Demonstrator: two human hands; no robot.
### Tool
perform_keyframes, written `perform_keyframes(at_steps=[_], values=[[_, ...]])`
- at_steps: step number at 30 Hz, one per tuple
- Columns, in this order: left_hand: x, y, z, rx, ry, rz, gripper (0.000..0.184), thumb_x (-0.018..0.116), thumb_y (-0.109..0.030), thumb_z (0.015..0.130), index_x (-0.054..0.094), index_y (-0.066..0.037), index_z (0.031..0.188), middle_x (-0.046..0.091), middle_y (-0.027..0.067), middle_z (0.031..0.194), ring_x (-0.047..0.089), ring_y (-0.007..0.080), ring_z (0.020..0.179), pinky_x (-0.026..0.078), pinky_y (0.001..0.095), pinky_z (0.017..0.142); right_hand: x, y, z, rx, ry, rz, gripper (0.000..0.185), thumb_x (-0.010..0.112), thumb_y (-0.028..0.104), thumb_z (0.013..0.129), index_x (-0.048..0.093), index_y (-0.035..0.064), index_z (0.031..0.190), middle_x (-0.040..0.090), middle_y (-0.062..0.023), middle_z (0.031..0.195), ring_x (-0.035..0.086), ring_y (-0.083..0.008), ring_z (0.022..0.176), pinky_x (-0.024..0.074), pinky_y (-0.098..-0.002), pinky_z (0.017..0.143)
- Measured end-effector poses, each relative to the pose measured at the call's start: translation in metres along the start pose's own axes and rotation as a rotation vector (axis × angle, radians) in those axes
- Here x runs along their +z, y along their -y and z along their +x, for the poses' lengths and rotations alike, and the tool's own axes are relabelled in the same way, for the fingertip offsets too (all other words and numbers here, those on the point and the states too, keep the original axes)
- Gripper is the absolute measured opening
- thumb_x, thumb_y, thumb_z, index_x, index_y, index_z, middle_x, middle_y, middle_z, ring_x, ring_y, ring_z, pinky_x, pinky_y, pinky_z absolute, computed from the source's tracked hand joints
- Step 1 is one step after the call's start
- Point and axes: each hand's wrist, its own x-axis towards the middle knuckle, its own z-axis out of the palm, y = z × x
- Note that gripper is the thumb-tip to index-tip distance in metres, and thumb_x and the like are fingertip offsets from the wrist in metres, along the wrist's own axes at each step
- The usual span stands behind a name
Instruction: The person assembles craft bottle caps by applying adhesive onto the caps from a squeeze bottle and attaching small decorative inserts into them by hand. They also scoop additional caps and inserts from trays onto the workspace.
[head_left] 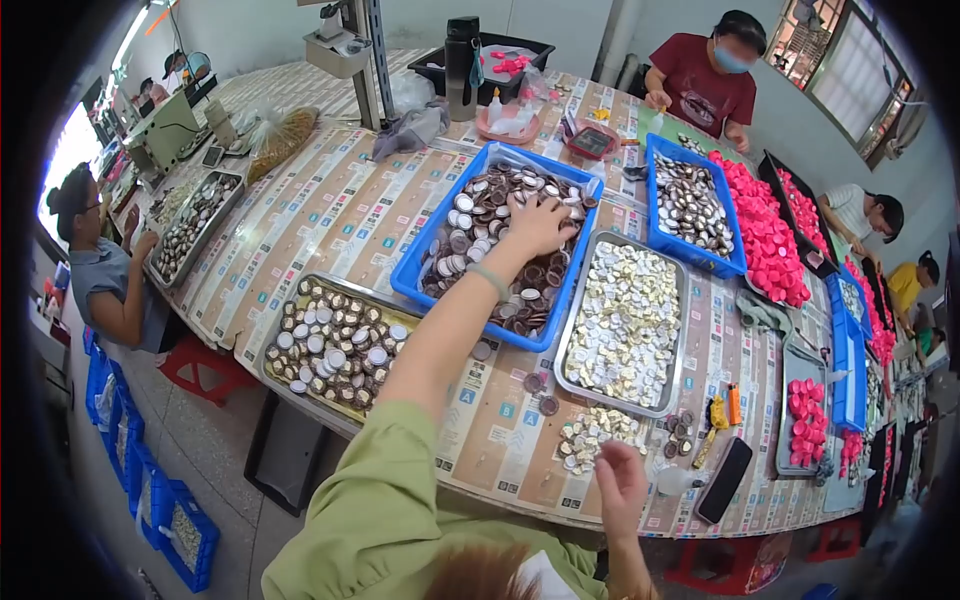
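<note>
My left hand (540, 226) reaches into a blue bin (410, 262) of brown and white round caps (465, 240), its fingers spread on top of the pile. My right hand (622, 484) is over the near table edge, beside a loose heap of small gold and white pieces (590, 436); its fingers are partly curled, and whether they hold anything is unclear. A metal tray (560, 372) full of gold and white pieces lies right of the bin. Another tray (268, 362), holding brown and white caps, is left of my left arm.
A phone (724, 480), an orange lighter (734, 405) and a small bottle (675, 481) lie near my right hand. Beyond are a blue bin (740, 262), pink pieces (765, 230) and a black flask (462, 70). Several people sit around the table.
</note>
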Motion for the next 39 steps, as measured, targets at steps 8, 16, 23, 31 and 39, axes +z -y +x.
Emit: perform_keyframes(at_steps=[8, 16, 23, 31, 39], values=[[-0.036, 0.046, -0.060, -0.055, -0.260, -0.283, 0.040, 0.044, -0.041, 0.083, 0.053, -0.015, 0.111, 0.044, 0.0139, 0.121, 0.037, 0.0334, 0.115, 0.032, 0.0511, 0.089, 0.091, 0.036, 0.121, -0.001, 0.245, 0.153, 0.056, 0.056, 0.013, 0.080, 0.027, 0.0004, 0.126, 0.037, -0.0145, 0.121, 0.041, -0.0211, 0.109, 0.0378, -0.0332, 0.088], [0.002, 0.065, -0.065, -0.458, -0.327, -0.063, 0.042, 0.041, -0.045, 0.084, 0.051, -0.017, 0.114, 0.037, 0.0216, 0.121, 0.039, 0.0407, 0.105, 0.033, 0.0532, 0.085, 0.179, -0.018, 0.221, 0.045, -0.023, -0.090, 0.073, 0.059, 0.031, 0.077, 0.020, -0.0021, 0.129, 0.023, -0.0227, 0.131, 0.030, -0.0334, 0.117, 0.0258, -0.0355, 0.097], [-0.011, 0.042, -0.059, -0.623, -0.180, -0.414, 0.051, 0.039, -0.050, 0.082, 0.044, -0.019, 0.121, 0.031, 0.0204, 0.128, 0.035, 0.0449, 0.110, 0.031, 0.0553, 0.087, 0.201, -0.004, 0.246, 0.198, -0.176, -0.399, 0.074, 0.053, 0.048, 0.075, 0.022, 0.0129, 0.132, 0.019, -0.0243, 0.134, 0.020, -0.0409, 0.122, 0.0229, -0.0586, 0.092], [-0.009, 0.034, -0.067, -0.496, -0.255, -0.676, 0.042, 0.046, -0.046, 0.080, 0.056, -0.015, 0.107, 0.047, 0.0204, 0.114, 0.045, 0.0351, 0.105, 0.037, 0.0396, 0.087, 0.193, -0.015, 0.267, 0.027, -0.189, -0.064, 0.057, 0.052, 0.046, 0.078, 0.047, 0.0019, 0.113, 0.052, -0.0204, 0.110, 0.048, -0.0331, 0.104, 0.0363, -0.0362, 0.087], [-0.011, 0.006, -0.064, -0.409, -0.565, -0.986, 0.038, 0.053, -0.034, 0.082, 0.061, 0.003, 0.087, 0.062, 0.0120, 0.084, 0.056, 0.0199, 0.080, 0.041, 0.0286, 0.075, 0.181, -0.023, 0.279, 0.227, 0.000, 0.765, 0.029, 0.053, 0.029, 0.083, 0.057, 0.0047, 0.097, 0.054, -0.0005, 0.086, 0.048, -0.0101, 0.082, 0.0374, -0.0253, 0.073]])
